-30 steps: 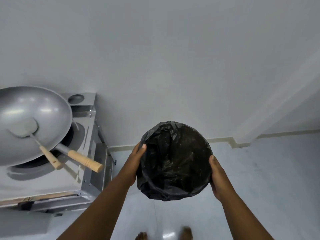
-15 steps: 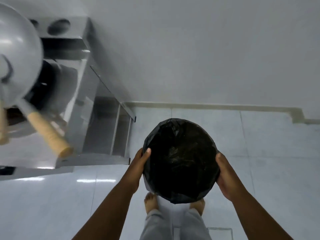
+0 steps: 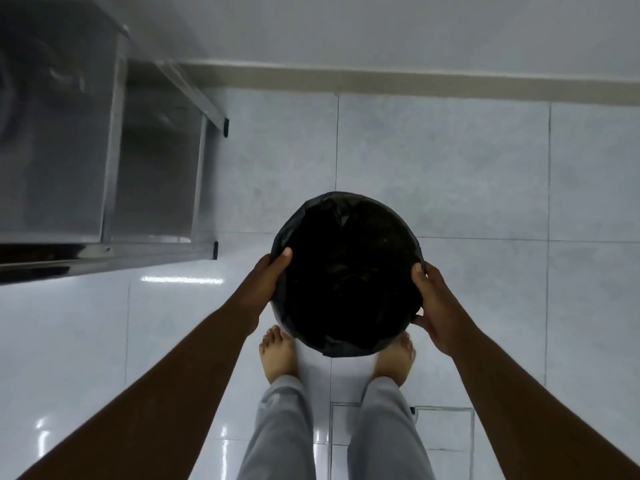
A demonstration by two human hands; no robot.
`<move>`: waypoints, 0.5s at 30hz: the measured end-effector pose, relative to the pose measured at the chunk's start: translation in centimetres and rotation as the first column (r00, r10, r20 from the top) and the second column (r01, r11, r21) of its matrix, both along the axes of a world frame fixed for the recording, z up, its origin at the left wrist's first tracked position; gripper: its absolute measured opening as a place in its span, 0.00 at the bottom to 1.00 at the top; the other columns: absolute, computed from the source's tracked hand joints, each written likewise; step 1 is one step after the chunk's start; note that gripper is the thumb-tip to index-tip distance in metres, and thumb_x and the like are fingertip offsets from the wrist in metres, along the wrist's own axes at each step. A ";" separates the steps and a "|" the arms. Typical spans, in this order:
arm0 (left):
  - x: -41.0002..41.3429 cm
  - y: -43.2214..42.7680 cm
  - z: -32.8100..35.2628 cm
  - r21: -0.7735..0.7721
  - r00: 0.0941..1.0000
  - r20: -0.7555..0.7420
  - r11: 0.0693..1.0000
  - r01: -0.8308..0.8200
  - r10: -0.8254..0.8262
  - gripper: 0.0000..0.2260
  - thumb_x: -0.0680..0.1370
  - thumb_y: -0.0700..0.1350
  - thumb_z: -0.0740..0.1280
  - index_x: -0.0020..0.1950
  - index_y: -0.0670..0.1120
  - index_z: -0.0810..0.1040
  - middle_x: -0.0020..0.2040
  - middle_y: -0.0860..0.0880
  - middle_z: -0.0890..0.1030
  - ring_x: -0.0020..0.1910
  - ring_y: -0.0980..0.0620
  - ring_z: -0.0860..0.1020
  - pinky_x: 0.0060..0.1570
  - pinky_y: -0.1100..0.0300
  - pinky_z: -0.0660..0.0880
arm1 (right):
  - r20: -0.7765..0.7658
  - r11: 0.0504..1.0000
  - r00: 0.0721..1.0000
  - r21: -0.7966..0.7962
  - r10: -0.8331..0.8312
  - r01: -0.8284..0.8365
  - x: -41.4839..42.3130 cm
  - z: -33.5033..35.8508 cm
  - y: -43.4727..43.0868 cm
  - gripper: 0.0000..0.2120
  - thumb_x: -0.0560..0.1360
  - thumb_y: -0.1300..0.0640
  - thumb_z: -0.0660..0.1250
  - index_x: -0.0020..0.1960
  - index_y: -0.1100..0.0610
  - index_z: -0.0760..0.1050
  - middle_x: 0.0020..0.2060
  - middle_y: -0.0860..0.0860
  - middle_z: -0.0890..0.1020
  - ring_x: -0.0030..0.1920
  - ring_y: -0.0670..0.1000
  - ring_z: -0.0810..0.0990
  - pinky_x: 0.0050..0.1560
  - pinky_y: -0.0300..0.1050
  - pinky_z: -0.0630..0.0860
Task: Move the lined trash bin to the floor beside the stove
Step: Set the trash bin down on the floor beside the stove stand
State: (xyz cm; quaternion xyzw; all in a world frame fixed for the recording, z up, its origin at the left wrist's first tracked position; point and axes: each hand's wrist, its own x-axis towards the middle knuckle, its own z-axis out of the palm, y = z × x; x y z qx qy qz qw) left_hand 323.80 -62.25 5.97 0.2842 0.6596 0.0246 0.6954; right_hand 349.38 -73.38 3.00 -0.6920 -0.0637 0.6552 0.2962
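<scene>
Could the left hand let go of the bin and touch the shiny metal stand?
Probably yes. The left hand grips the trash bin rim on the side nearer the stove stand, and only bare floor lies between them.

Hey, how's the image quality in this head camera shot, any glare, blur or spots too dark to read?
Head view: bright glare streaks on the glossy floor tiles; the stove stand at upper left is smeared by motion blur; the inside of the lined trash bin is near black, its contents unreadable; both hands, left hand and right hand, are fairly sharp; wide-angle bending curves the baseboard.
</scene>
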 end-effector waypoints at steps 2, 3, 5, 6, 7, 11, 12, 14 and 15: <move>-0.2 0.1 -1.2 -0.012 1.000 -0.014 1.000 0.006 -0.006 0.30 0.80 0.61 0.59 0.78 0.47 0.64 0.74 0.49 0.72 0.71 0.48 0.70 0.69 0.53 0.66 | 0.005 1.000 1.000 -0.007 0.014 -0.014 -0.1 -1.2 -0.2 0.28 0.77 0.36 0.57 0.75 0.43 0.59 0.69 0.45 0.69 0.66 0.51 0.70 0.65 0.60 0.73; -0.2 0.1 -1.5 -0.020 1.000 -0.015 1.000 0.012 -0.013 0.32 0.79 0.62 0.59 0.79 0.47 0.63 0.76 0.48 0.70 0.74 0.46 0.68 0.70 0.52 0.65 | 0.005 1.000 1.000 -0.007 0.022 -0.022 -0.1 -1.6 -0.2 0.28 0.77 0.36 0.57 0.75 0.43 0.59 0.68 0.45 0.69 0.66 0.51 0.70 0.63 0.58 0.74; -0.4 0.0 -2.0 -0.030 1.000 -0.014 1.000 0.009 -0.009 0.38 0.73 0.65 0.60 0.79 0.47 0.62 0.78 0.48 0.68 0.77 0.45 0.66 0.71 0.51 0.64 | 0.010 0.999 0.999 -0.005 0.033 -0.033 -0.3 -2.1 -0.3 0.27 0.78 0.37 0.56 0.74 0.43 0.59 0.66 0.44 0.69 0.64 0.50 0.71 0.59 0.52 0.76; -0.4 -0.1 -2.0 -0.032 1.000 -0.008 0.999 0.005 -0.006 0.40 0.71 0.65 0.61 0.79 0.47 0.62 0.78 0.48 0.68 0.77 0.45 0.66 0.72 0.51 0.64 | 0.016 0.999 0.999 -0.003 0.038 -0.038 -0.4 -2.3 -0.3 0.27 0.78 0.38 0.56 0.74 0.43 0.59 0.65 0.43 0.69 0.64 0.49 0.71 0.57 0.50 0.76; -0.4 -0.2 -2.0 -0.033 1.000 -0.003 0.999 0.001 -0.001 0.38 0.73 0.65 0.60 0.79 0.47 0.62 0.78 0.48 0.68 0.77 0.45 0.66 0.72 0.51 0.64 | 0.021 0.999 0.999 0.001 0.042 -0.042 -0.5 -2.4 -0.2 0.26 0.78 0.38 0.56 0.74 0.43 0.58 0.65 0.43 0.69 0.63 0.49 0.71 0.57 0.49 0.76; -1.2 -0.1 -2.4 -0.011 0.999 0.015 0.999 -0.032 0.032 0.35 0.77 0.64 0.58 0.80 0.48 0.61 0.79 0.48 0.66 0.77 0.45 0.65 0.73 0.50 0.63 | 0.034 0.999 0.999 0.021 0.038 -0.038 -0.6 -2.6 0.0 0.26 0.78 0.37 0.54 0.74 0.42 0.59 0.65 0.41 0.69 0.63 0.47 0.70 0.59 0.49 0.75; -1.2 -0.4 -2.1 -0.021 0.999 0.009 0.999 -0.032 0.032 0.39 0.74 0.68 0.60 0.80 0.49 0.60 0.80 0.48 0.65 0.78 0.45 0.64 0.74 0.49 0.62 | 0.040 0.999 0.999 0.023 0.028 -0.029 -0.7 -2.5 -0.2 0.26 0.78 0.36 0.54 0.74 0.41 0.59 0.66 0.41 0.70 0.63 0.47 0.71 0.60 0.49 0.74; -1.2 -1.6 -1.2 -0.039 0.999 -0.034 0.999 -0.034 0.033 0.58 0.62 0.80 0.62 0.83 0.48 0.55 0.83 0.46 0.59 0.80 0.43 0.60 0.78 0.44 0.57 | 0.065 1.000 0.998 0.005 -0.022 0.022 -0.9 -2.5 -1.0 0.29 0.76 0.33 0.55 0.74 0.43 0.62 0.69 0.44 0.71 0.67 0.50 0.72 0.64 0.53 0.74; -1.1 -2.6 -0.8 -0.053 0.996 -0.086 0.998 -0.035 0.030 0.62 0.60 0.83 0.58 0.83 0.46 0.54 0.83 0.44 0.57 0.81 0.41 0.58 0.78 0.43 0.55 | 0.077 0.997 0.994 -0.009 -0.073 0.074 -1.2 -2.3 -1.6 0.29 0.76 0.33 0.55 0.73 0.45 0.64 0.70 0.47 0.72 0.67 0.52 0.73 0.63 0.56 0.74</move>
